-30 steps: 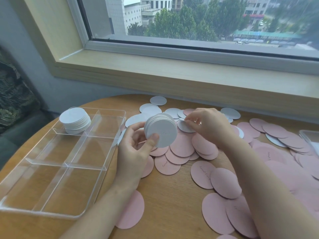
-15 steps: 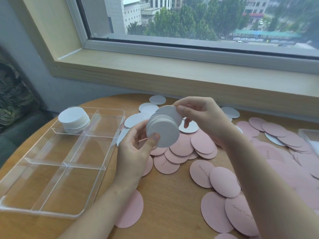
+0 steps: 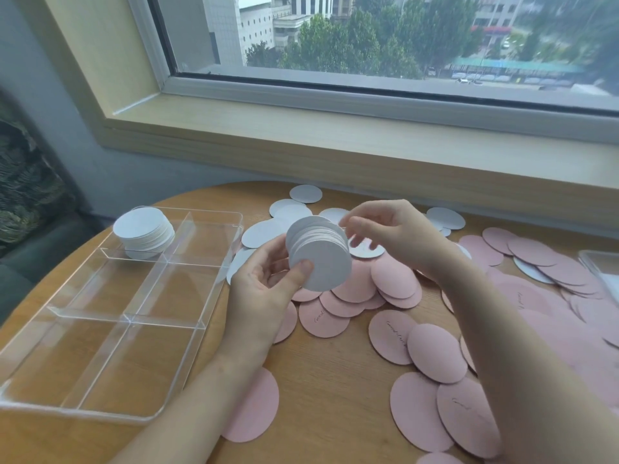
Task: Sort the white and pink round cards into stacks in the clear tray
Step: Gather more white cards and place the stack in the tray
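My left hand [image 3: 264, 296] grips a thick stack of white round cards [image 3: 321, 259] on edge above the table, thumb on its front face. Just behind and to the right of it, my right hand [image 3: 398, 236] hovers with fingers loosely spread and nothing visibly pinched. The clear divided tray [image 3: 214, 214] lies at the left; its far left compartment holds a stack of white cards [image 3: 144, 232], and the other compartments hold nothing. Several loose white cards [image 3: 305, 193] lie behind my hands. Many pink cards [image 3: 395, 279] cover the table's middle and right.
The round wooden table [image 3: 335, 380] stands against a wall under a wide window sill [image 3: 335, 128]. Another clear container [image 3: 599, 262] shows at the right edge. A single pink card [image 3: 254, 406] lies under my left forearm. Dark upholstery [image 3: 26, 189] sits at the far left.
My right hand picked a white card off the table, brought it to the back of the stack in my left hand, and has now let go with its fingers spread.
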Demonstrator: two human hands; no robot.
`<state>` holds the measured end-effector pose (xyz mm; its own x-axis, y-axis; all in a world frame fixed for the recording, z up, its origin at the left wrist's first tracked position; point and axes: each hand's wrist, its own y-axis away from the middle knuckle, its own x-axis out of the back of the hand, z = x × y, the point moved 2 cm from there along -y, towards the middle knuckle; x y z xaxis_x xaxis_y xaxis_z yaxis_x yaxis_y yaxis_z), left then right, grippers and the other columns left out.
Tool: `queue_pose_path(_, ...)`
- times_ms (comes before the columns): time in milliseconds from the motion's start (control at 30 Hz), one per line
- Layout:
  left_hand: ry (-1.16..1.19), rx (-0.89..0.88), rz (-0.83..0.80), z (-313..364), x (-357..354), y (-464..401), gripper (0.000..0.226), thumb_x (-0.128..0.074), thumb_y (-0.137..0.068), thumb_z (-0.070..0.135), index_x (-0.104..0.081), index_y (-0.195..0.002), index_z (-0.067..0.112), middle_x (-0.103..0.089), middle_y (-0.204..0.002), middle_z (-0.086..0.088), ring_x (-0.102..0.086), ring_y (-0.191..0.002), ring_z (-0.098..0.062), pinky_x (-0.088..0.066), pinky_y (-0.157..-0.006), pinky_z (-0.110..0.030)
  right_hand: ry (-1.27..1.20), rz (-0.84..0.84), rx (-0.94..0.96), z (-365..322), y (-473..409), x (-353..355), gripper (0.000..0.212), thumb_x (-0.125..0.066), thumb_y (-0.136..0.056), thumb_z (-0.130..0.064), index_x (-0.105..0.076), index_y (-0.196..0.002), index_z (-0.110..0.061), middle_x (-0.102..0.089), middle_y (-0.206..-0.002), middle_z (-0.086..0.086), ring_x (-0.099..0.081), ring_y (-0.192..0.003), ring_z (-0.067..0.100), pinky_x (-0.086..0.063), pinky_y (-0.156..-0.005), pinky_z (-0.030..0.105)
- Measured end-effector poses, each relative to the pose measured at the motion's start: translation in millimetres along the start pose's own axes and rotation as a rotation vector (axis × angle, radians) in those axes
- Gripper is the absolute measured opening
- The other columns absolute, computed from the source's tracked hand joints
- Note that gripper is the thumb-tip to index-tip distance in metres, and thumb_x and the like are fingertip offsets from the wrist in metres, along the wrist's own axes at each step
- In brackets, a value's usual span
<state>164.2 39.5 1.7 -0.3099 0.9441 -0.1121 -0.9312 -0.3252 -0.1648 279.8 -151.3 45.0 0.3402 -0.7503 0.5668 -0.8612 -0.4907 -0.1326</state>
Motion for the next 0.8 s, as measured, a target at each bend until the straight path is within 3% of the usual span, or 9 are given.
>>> queue_pose_path(67,0.007,0.008,0.008,-1,2,-1,0.037,-0.076,-0.088,0.008,-0.068,-0.121,0.024,-0.077,-0.112,0.009,-0.072,-0.105,-0.008,-0.056,-0.082,-0.018,0.355,0.036,-0.038,19,-5,2,0.011,-0.063,-0.093,-0.026,-0.072,-0.098,-0.028,-0.071,-0.096,-0.015,-0.065,-0.091,0.011,-0.055,-0.086,0.044)
queue_pose_path(133,0.016,0.014,0.009,-2,3,-2,0.038,-0.075,-0.089,0.008,-0.068,-0.123,0.022,-0.076,-0.113,0.006,-0.072,-0.106,-0.012,-0.057,-0.084,-0.023,0.546,-0.042,-0.096,32,-6,-1,0.015,-0.065,-0.091,-0.035,-0.07,-0.105,-0.03,-0.06,-0.11,-0.017,-0.058,-0.101,0.011,-0.051,-0.091,0.042)
queue_pose_path(233,0.015,0.013,0.007,-2,2,-1,0.04,-0.075,-0.088,0.008,-0.068,-0.125,0.021,-0.077,-0.113,0.006,-0.072,-0.105,-0.011,-0.057,-0.083,-0.022,0.588,-0.059,-0.093,39,-8,-7,0.025,-0.067,-0.091,-0.042,-0.068,-0.113,-0.03,-0.054,-0.117,-0.014,-0.049,-0.113,0.01,-0.045,-0.095,0.036)
queue_pose_path(367,0.018,-0.001,0.009,-1,3,-1,0.039,-0.076,-0.088,0.008,-0.068,-0.124,0.02,-0.076,-0.113,0.007,-0.071,-0.105,-0.009,-0.055,-0.083,-0.019,0.621,-0.025,-0.064,39,-8,-7,0.023,-0.069,-0.09,-0.043,-0.071,-0.109,-0.031,-0.06,-0.109,-0.013,-0.054,-0.105,0.013,-0.047,-0.088,0.036)
queue_pose_path(500,0.012,-0.002,0.005,-2,3,-1,0.038,-0.076,-0.088,0.009,-0.069,-0.124,0.02,-0.076,-0.115,0.006,-0.07,-0.108,-0.011,-0.055,-0.085,-0.021,0.555,0.006,-0.064,34,-6,1,0.013,-0.065,-0.093,-0.041,-0.074,-0.097,-0.033,-0.07,-0.096,-0.015,-0.063,-0.092,0.01,-0.054,-0.082,0.04)
queue_pose_path(600,0.019,0.003,-0.001,-3,3,-2,0.039,-0.076,-0.088,0.01,-0.068,-0.124,0.02,-0.076,-0.115,0.005,-0.071,-0.108,-0.012,-0.056,-0.084,-0.022,0.482,0.138,-0.004,27,-5,7,0.013,-0.062,-0.094,-0.031,-0.073,-0.088,-0.03,-0.07,-0.082,-0.018,-0.065,-0.082,0.007,-0.055,-0.078,0.041)
queue_pose_path(700,0.018,0.011,-0.009,-3,3,-2,0.04,-0.077,-0.087,0.011,-0.068,-0.124,0.022,-0.075,-0.116,0.006,-0.07,-0.11,-0.012,-0.057,-0.088,-0.027,0.237,0.284,0.046,12,-5,9,0.016,-0.061,-0.094,-0.021,-0.074,-0.087,-0.026,-0.071,-0.079,-0.017,-0.065,-0.075,0.005,-0.055,-0.074,0.033)
queue_pose_path(800,0.019,0.007,-0.015,-4,2,-1,0.041,-0.078,-0.085,0.017,-0.067,-0.125,0.023,-0.075,-0.118,0.007,-0.07,-0.112,-0.014,-0.058,-0.092,-0.031,-0.141,0.252,0.06,-8,-4,2,0.016,-0.06,-0.097,-0.015,-0.076,-0.092,-0.016,-0.073,-0.079,0.003,-0.061,-0.062,0.023,-0.054,-0.059,0.04)
